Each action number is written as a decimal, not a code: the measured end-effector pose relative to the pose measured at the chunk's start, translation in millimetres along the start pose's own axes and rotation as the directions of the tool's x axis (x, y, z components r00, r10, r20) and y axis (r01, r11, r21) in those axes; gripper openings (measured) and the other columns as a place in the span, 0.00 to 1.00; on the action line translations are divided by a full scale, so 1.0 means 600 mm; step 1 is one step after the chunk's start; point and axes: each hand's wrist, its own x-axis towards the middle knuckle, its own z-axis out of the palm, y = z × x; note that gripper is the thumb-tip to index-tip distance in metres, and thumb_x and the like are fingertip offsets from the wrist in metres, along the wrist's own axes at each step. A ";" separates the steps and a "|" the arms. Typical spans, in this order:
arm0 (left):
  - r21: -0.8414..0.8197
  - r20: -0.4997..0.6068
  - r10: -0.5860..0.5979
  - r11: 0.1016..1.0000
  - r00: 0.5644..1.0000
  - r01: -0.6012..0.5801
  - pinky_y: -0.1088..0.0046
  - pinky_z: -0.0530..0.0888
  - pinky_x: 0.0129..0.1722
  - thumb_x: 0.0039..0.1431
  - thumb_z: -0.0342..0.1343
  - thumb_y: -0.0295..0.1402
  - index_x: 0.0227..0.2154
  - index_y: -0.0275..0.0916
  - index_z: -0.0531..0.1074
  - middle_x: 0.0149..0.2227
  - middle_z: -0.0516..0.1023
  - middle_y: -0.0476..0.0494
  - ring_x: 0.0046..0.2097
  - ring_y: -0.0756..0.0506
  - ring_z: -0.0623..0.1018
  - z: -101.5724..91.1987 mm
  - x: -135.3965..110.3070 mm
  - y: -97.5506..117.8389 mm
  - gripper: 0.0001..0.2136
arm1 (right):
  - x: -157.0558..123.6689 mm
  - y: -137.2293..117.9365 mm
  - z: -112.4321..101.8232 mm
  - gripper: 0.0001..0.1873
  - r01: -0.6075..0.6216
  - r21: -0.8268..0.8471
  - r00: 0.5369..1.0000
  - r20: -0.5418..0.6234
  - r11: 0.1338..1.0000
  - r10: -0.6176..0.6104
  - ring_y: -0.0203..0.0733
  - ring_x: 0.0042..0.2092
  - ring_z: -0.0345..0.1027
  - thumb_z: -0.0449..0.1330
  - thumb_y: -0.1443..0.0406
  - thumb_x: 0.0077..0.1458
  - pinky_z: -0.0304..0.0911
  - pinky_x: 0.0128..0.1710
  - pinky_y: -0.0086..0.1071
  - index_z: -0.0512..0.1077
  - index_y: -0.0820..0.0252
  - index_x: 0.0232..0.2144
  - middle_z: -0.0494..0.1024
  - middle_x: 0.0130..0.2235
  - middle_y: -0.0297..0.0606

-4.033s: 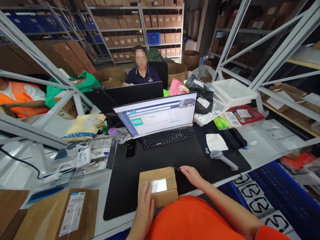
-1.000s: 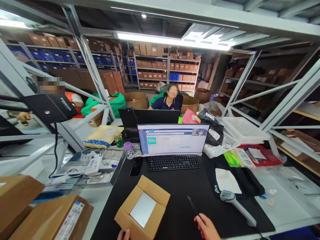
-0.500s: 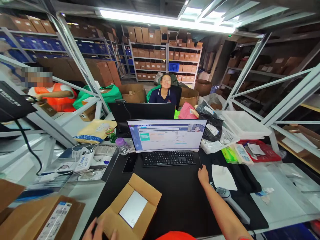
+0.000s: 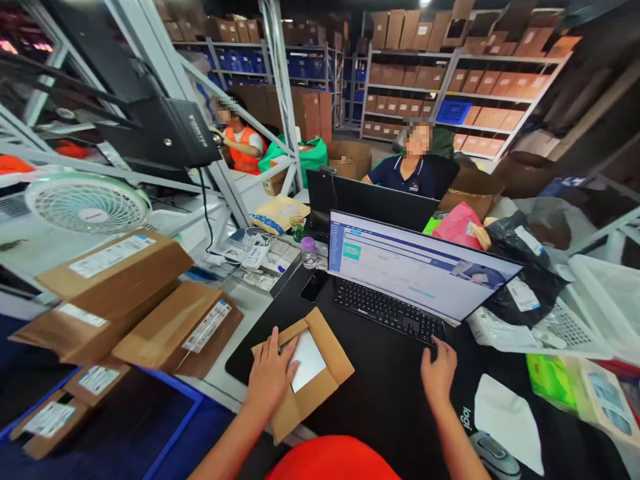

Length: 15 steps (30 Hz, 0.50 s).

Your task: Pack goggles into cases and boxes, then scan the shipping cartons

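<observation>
- The left hand [image 4: 273,373] lies with loose, spread fingers over the open cardboard box [image 4: 333,347], hiding its near-left flap and one end of the pale flat item [image 4: 309,363] inside; it is not gripping.
- The right hand [image 4: 440,367] is partly curled at the near right corner of the keyboard [image 4: 383,312]; whether anything sits under its fingers I cannot tell.
- The scanner [image 4: 495,455] is cut off by the bottom edge, the white tray [image 4: 613,287] by the right edge.
- Text on the monitor [image 4: 400,270] is too small to read; a second, black screen [image 4: 370,199] behind it partly hides a co-worker in a dark polo shirt [image 4: 413,175].
- The box sits on a black mat [image 4: 370,393] spread over the grey counter [image 4: 253,303], left of the keyboard and near the phone [image 4: 313,285].
- Beyond stand metal shelves [image 4: 407,97] of brown cartons; another person in an orange vest [image 4: 245,150] sits at the far left.
- Taped, labelled parcels [image 4: 165,333] crowd the left, below a round fan [image 4: 87,203] with a ribbed grille.
- The box is plain tan card with flaps folded outward; the item in it is smooth and rectangular.
- At right, crinkled black plastic bags [image 4: 525,267] lie on a perforated white basket [image 4: 580,337].
</observation>
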 end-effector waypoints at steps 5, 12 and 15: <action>-0.177 -0.014 -0.011 0.984 1.000 0.009 0.47 0.71 0.57 0.66 0.52 0.35 0.64 0.54 0.66 0.71 0.55 0.36 0.56 0.32 0.75 -0.007 0.050 -0.037 0.23 | -0.078 -0.183 0.066 0.15 0.476 0.232 0.764 0.368 0.848 -0.530 0.47 0.56 0.68 0.54 0.65 0.64 0.66 0.59 0.43 0.74 0.52 0.51 0.76 0.54 0.41; -0.406 -0.067 -0.085 0.913 0.994 0.051 0.57 0.76 0.53 0.69 0.48 0.36 0.67 0.45 0.60 0.65 0.62 0.33 0.54 0.38 0.77 0.008 0.057 -0.062 0.24 | -0.078 -0.289 0.151 0.11 0.530 0.235 0.568 0.616 0.815 -0.546 0.55 0.60 0.66 0.61 0.62 0.60 0.54 0.67 0.53 0.77 0.60 0.42 0.79 0.50 0.47; -0.498 -0.070 -0.159 0.861 0.985 0.104 0.60 0.78 0.48 0.71 0.45 0.37 0.66 0.41 0.61 0.54 0.75 0.36 0.48 0.39 0.80 0.015 0.063 -0.066 0.23 | -0.072 -0.270 0.148 0.09 0.443 0.287 0.634 0.569 0.849 -0.524 0.48 0.50 0.72 0.57 0.64 0.61 0.67 0.57 0.45 0.76 0.55 0.31 0.80 0.41 0.41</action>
